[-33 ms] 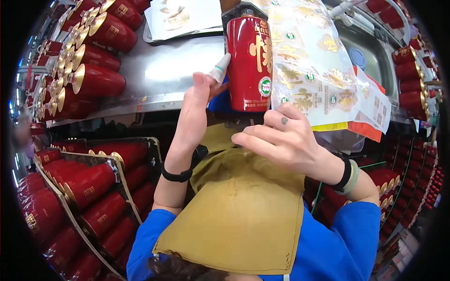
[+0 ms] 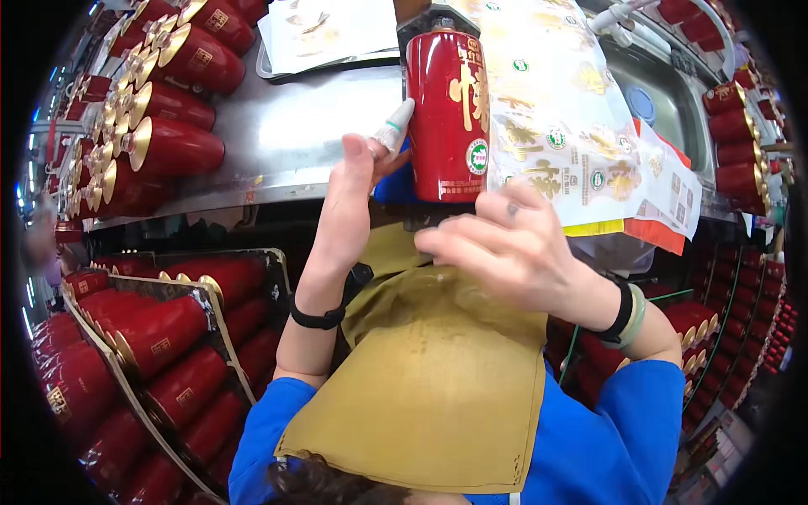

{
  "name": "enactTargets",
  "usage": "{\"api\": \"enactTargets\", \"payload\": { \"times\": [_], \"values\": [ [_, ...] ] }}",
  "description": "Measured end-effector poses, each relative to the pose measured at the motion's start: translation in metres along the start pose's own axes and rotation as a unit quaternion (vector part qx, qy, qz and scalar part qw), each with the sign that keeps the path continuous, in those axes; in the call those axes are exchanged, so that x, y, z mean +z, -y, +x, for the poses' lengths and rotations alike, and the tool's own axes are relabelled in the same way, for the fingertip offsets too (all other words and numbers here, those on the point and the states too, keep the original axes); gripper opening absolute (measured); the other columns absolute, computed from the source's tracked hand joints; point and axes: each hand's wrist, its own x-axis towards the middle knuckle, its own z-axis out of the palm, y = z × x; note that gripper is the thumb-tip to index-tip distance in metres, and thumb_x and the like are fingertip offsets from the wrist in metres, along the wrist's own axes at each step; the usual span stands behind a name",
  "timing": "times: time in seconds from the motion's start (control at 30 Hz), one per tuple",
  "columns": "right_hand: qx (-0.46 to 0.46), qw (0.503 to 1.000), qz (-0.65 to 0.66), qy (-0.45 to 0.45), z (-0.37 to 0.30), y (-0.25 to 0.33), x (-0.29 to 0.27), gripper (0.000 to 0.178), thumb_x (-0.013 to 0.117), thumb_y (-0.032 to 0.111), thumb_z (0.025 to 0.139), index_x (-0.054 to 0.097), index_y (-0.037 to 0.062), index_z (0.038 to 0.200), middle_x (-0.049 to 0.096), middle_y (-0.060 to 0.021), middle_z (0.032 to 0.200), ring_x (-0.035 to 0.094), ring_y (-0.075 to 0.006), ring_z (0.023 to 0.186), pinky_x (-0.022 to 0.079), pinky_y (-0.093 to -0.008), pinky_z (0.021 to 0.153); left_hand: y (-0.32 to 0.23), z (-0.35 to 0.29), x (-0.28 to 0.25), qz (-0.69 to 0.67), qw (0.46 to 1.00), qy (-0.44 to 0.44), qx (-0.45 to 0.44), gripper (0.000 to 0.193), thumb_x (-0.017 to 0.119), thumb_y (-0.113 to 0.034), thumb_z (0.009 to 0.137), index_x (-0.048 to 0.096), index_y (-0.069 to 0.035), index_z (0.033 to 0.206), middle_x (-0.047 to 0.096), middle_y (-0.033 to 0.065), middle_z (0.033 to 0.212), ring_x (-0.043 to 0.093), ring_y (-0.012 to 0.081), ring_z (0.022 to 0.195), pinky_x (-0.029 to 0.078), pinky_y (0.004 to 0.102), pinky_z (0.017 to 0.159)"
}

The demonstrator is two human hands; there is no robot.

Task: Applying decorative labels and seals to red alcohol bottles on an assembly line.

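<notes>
Largest in our view is the metal worktop (image 2: 328,109), and below it at lower left we see slatted crates (image 2: 229,349) packed with glossy red bottles (image 2: 177,387) lying in rows, their gold necks turned mostly one way. At the right a metal sink (image 2: 673,128) holds a round blue thing (image 2: 641,104). Pale sheets (image 2: 564,126) carrying gold and green transfers spread just beside the red bottle (image 2: 433,109), which lies on its side near the worktop's front edge, neck away from us and base toward the person. We judge it stiff and fairly heavy, smooth enough to slip and, if glass or ceramic, liable to crack or chip; we would take it around the broad body with one hand and steady the base with the other, keeping off the gold lettering. The right hand (image 2: 509,244) is just below the base, fingers curled close together and blurred, so we cannot tell whether they pinch anything. The left hand (image 2: 358,185) stands with thumb wide of its fingers, a white-covered fingertip (image 2: 402,116) against the bottle's left side.
</notes>
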Motion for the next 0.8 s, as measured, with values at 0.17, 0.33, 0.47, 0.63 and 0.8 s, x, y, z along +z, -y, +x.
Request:
{"api": "enactTargets", "payload": {
  "times": [0.17,0.33,0.47,0.63,0.8],
  "values": [
    [0.049,0.996,-0.074,-0.008,0.038,-0.038,0.004,0.017,0.065,0.015,0.082,0.070,0.0117,0.097,0.065,-0.0008,0.081,0.062,-0.0199,0.078,0.046,-0.0370,0.074,0.001,-0.006,0.001,-0.038,0.999,-0.011,-0.015,0.102,0.008,-0.075,0.102,0.032,0.005,0.159,0.041,0.0181,0.162,0.038,0.0289,0.151,0.026,0.0472,0.125],
    [0.001,0.962,-0.228,-0.152,0.074,-0.119,-0.004,0.010,0.069,0.020,0.084,0.072,0.0196,0.094,0.067,0.0041,0.085,0.064,-0.0176,0.081,0.046,-0.0358,0.075,0.005,-0.005,0.006,-0.052,0.997,-0.057,-0.014,0.108,0.007,-0.082,0.097,0.025,0.002,0.162,0.035,0.0198,0.165,0.032,0.0315,0.154,0.025,0.0480,0.126],
    [-0.145,0.982,-0.091,-0.076,0.026,-0.064,0.014,0.020,0.071,0.022,0.080,0.073,0.0212,0.100,0.069,0.0084,0.092,0.059,-0.0144,0.076,0.050,-0.0310,0.071,0.007,0.001,0.013,-0.066,0.997,-0.023,-0.016,0.116,0.007,-0.085,0.094,0.018,0.008,0.162,0.024,0.0222,0.169,0.023,0.0318,0.157,0.016,0.0453,0.129],
    [-0.015,0.993,-0.017,-0.112,0.067,-0.111,0.014,0.023,0.080,0.015,0.080,0.073,0.0147,0.102,0.073,0.0026,0.094,0.065,-0.0204,0.075,0.047,-0.0372,0.071,0.013,0.007,0.004,-0.024,0.997,-0.023,-0.072,0.127,0.004,-0.094,0.085,0.022,0.006,0.162,0.038,0.0229,0.161,0.038,0.0331,0.150,0.025,0.0458,0.125],
    [-0.131,0.975,-0.148,-0.103,0.056,-0.113,0.019,0.024,0.069,0.014,0.081,0.074,0.0218,0.104,0.072,0.0055,0.095,0.063,-0.0150,0.082,0.051,-0.0333,0.080,-0.005,0.015,0.008,0.010,0.996,-0.018,-0.083,0.132,0.001,-0.096,0.082,0.024,0.007,0.161,0.040,0.0229,0.160,0.041,0.0333,0.148,0.026,0.0453,0.124]
  ]
}}
